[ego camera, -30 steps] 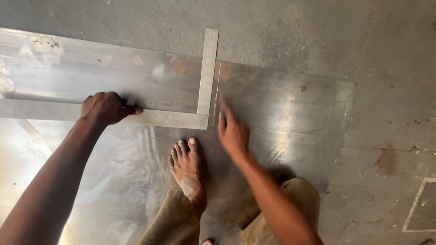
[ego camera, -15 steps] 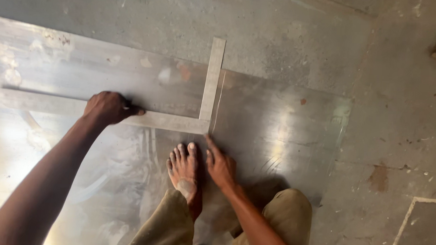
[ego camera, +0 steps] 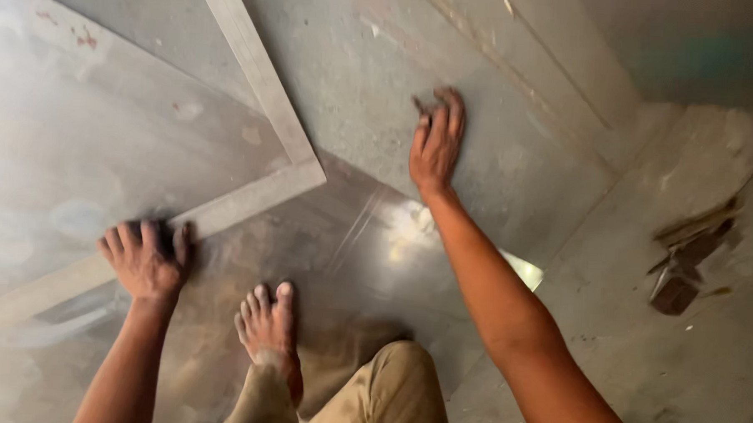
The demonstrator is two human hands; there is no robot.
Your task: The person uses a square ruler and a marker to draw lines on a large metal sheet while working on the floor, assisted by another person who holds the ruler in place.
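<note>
Grey floor (ego camera: 680,364) carries a metal sheet (ego camera: 79,126); left hand (ego camera: 145,258) presses flat, fingers spread, on the L-shaped square (ego camera: 252,195); right hand (ego camera: 436,143) rests open, holding nothing.

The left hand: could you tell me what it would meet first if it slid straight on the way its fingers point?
The left hand already touches the L-shaped metal square. Sliding on, it would probably cross that arm onto the bare metal sheet beyond.
</note>
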